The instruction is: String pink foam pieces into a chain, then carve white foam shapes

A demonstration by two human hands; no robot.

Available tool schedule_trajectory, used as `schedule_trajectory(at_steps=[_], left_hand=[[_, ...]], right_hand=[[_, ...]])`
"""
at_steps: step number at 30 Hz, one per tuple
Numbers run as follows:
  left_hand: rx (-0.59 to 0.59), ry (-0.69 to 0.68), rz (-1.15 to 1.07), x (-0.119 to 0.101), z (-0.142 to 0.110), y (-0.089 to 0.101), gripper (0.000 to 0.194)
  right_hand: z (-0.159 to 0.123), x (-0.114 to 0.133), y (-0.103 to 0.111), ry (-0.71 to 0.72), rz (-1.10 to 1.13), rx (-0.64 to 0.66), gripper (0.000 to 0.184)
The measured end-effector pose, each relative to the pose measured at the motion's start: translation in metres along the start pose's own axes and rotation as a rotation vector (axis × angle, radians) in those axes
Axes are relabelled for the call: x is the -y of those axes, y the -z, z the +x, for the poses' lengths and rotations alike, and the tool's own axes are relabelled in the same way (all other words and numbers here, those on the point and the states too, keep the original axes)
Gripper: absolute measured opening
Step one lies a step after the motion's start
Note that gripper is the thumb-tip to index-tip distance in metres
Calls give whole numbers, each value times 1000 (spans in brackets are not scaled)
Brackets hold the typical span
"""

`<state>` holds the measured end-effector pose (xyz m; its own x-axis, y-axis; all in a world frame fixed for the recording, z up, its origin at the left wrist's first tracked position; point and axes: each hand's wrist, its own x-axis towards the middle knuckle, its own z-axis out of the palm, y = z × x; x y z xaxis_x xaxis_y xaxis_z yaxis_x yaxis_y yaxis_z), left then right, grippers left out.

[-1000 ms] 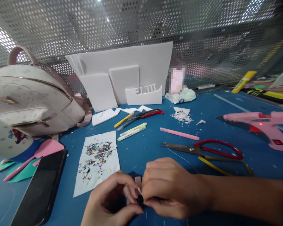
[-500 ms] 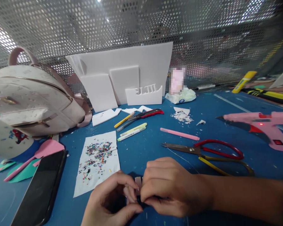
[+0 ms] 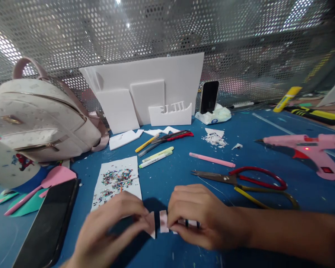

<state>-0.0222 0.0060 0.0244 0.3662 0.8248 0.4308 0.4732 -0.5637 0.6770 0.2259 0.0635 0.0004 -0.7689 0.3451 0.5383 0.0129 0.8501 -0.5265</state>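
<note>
A blue table carries everything, with a metal mesh behind it. On its left side sits a white bag, zips drawn across its front, contents hidden. A large foam sheet leans upright against the mesh, with smaller foam pieces propped before it.

The right forearm comes in level from the right edge, and the right hand is low over the table, knuckles up, fingers curled under. Its thumb and forefinger tips come together at the edge of the middle slip; whether they grip it cannot be told. The left hand rises from the bottom edge, back arched, and pinches the left slip between thumb and forefinger, its wrist just over the lower part of a white paper.

That paper serves as a tray: small mixed beads lie scattered over it, in two main clusters. A black phone stands upright at a soft pack; whether it is tucked in or only leaning is unclear. The scissors lie just beyond the right hand.

Smallest are the pink slips: the left slip, tilted in the left fingers; the middle slip, between the hands; and more pink bits, partly hidden beneath the right hand
</note>
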Motion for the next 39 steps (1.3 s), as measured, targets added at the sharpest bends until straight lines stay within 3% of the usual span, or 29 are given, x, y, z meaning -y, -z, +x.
schedule_trajectory(at_steps=[3, 5, 8, 13, 25, 34, 39], left_hand=[[-81, 58, 273, 21, 14, 28, 9], [-21, 156, 351, 38, 20, 43, 5], [117, 242, 388, 56, 23, 55, 14], [188, 235, 442, 66, 19, 56, 20], [225, 191, 551, 66, 15, 48, 30], [117, 278, 329, 55, 22, 47, 32], [62, 335, -106, 28, 17, 18, 24]], right_hand=[[1, -1, 0, -25, 45, -38, 6], [2, -1, 0, -33, 60, -40, 5], [2, 0, 0, -36, 67, -42, 4], [2, 1, 0, -48, 66, -36, 7], [2, 0, 0, -25, 73, -32, 6], [2, 0, 0, -22, 73, -37, 7], [3, 1, 1, -21, 70, -56, 6]])
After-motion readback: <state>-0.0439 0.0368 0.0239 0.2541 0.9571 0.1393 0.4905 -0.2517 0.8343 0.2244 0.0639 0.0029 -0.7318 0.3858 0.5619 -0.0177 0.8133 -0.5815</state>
